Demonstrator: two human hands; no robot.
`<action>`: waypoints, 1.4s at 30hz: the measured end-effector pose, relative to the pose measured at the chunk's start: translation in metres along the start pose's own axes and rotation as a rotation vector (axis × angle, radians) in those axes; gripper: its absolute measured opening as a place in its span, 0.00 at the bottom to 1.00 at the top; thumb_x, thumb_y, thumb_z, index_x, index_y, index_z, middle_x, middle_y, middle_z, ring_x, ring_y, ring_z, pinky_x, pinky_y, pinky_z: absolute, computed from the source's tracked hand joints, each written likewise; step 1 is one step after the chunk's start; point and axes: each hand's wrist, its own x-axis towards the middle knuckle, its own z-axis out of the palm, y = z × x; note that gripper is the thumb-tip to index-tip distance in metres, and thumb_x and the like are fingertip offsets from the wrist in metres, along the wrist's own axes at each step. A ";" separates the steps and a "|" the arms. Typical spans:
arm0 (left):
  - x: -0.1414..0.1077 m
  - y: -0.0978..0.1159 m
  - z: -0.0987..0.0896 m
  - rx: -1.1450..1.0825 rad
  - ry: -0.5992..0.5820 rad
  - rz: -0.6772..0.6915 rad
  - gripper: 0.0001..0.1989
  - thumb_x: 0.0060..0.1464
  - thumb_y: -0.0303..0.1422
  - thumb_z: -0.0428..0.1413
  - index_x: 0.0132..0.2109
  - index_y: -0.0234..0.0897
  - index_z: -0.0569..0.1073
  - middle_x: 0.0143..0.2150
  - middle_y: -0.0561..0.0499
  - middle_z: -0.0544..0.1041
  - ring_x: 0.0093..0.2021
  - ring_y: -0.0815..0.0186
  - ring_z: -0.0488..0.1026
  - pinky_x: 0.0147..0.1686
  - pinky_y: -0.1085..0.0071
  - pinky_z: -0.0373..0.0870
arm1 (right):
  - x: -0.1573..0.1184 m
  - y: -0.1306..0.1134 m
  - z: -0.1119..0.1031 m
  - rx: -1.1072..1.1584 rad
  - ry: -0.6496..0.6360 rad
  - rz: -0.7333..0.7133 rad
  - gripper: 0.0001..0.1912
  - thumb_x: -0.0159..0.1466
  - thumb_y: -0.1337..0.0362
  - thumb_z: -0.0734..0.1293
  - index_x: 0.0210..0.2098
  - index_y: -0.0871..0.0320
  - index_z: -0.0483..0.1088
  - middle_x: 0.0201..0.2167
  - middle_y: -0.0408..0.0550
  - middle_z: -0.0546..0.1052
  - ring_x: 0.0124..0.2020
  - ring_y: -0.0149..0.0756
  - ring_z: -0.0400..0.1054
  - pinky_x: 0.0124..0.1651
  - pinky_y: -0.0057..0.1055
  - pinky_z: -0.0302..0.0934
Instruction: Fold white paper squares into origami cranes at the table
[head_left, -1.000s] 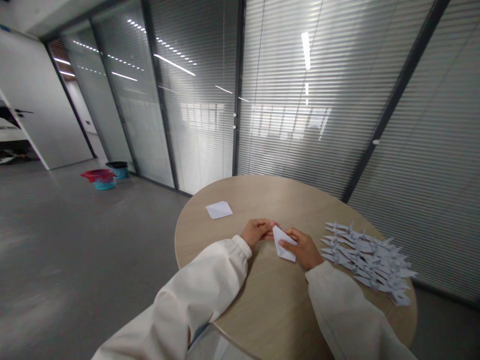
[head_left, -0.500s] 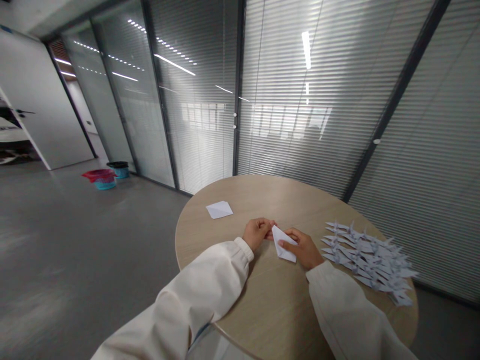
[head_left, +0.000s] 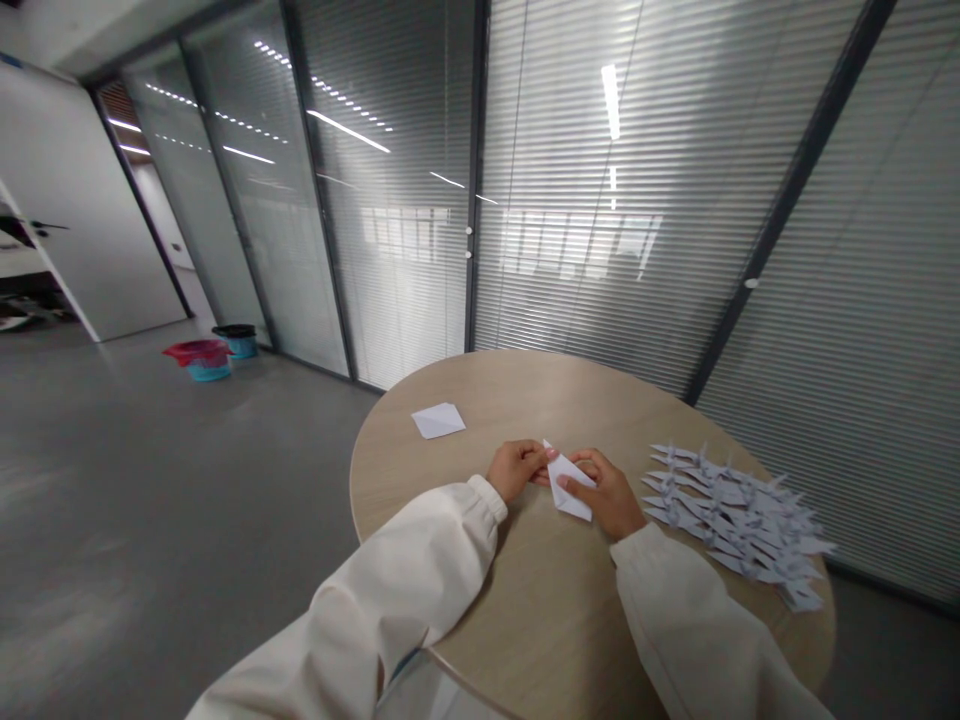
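Note:
A folded piece of white paper (head_left: 571,497) is held between both hands, just over the round wooden table. My left hand (head_left: 517,468) pinches its upper left edge with thumb and fingers. On the right side, my right hand (head_left: 609,496) grips it, thumb lying across the front and fingers behind. The paper is narrow and kite-shaped, its tip pointing up and away from me. Some of its back edge is hidden by the fingers. To the right of my right hand lie many folded paper cranes (head_left: 735,515), set close together in rows.
A stack or sheet of white square paper (head_left: 439,420) lies at the table's far left. The round wooden table (head_left: 525,385) stands near a glass wall with blinds (head_left: 585,290). On the floor at left are a red-lined bin (head_left: 201,360) and a black-lined bin (head_left: 238,340).
My left thumb has shifted onto the paper's upper edge and now presses it, where before the fingers were beside the tip. My right hand keeps its grip, almost unmoved.

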 end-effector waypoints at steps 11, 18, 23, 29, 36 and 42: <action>-0.004 0.004 -0.002 0.217 0.143 0.130 0.18 0.40 0.45 0.55 0.22 0.30 0.67 0.16 0.55 0.67 0.17 0.73 0.64 0.19 0.76 0.65 | 0.000 -0.002 0.003 0.016 -0.070 0.039 0.19 0.46 0.61 0.68 0.35 0.58 0.60 0.25 0.44 0.75 0.23 0.33 0.68 0.25 0.28 0.60; -0.001 0.005 -0.002 0.139 0.046 0.079 0.20 0.36 0.46 0.57 0.26 0.29 0.71 0.20 0.53 0.69 0.21 0.72 0.66 0.24 0.75 0.65 | -0.001 -0.003 0.001 0.041 -0.057 0.036 0.18 0.45 0.59 0.69 0.33 0.56 0.61 0.26 0.46 0.76 0.24 0.36 0.69 0.26 0.31 0.61; 0.000 0.003 -0.002 0.176 0.032 0.066 0.21 0.36 0.46 0.57 0.25 0.28 0.71 0.20 0.52 0.69 0.20 0.73 0.65 0.23 0.76 0.63 | -0.001 -0.004 0.001 0.033 -0.058 0.056 0.17 0.44 0.58 0.68 0.32 0.55 0.62 0.24 0.43 0.75 0.23 0.36 0.68 0.26 0.31 0.60; -0.001 -0.003 -0.005 0.361 0.109 0.165 0.20 0.41 0.46 0.53 0.25 0.30 0.70 0.18 0.54 0.67 0.20 0.72 0.64 0.21 0.77 0.62 | 0.000 -0.003 0.003 0.043 -0.066 0.062 0.17 0.43 0.59 0.69 0.30 0.52 0.60 0.23 0.40 0.75 0.23 0.37 0.69 0.24 0.31 0.60; -0.003 0.001 -0.005 0.464 0.108 0.175 0.20 0.44 0.47 0.51 0.27 0.31 0.70 0.20 0.53 0.68 0.21 0.71 0.66 0.22 0.77 0.62 | 0.000 -0.001 0.002 0.005 -0.061 0.047 0.16 0.43 0.59 0.69 0.29 0.49 0.60 0.22 0.37 0.76 0.21 0.37 0.69 0.22 0.31 0.59; -0.001 -0.002 -0.004 0.461 -0.030 0.124 0.23 0.44 0.50 0.49 0.27 0.31 0.71 0.19 0.53 0.67 0.21 0.72 0.64 0.22 0.76 0.61 | -0.001 -0.005 0.000 0.018 -0.014 0.040 0.16 0.43 0.59 0.70 0.29 0.48 0.61 0.22 0.37 0.76 0.22 0.36 0.69 0.24 0.31 0.61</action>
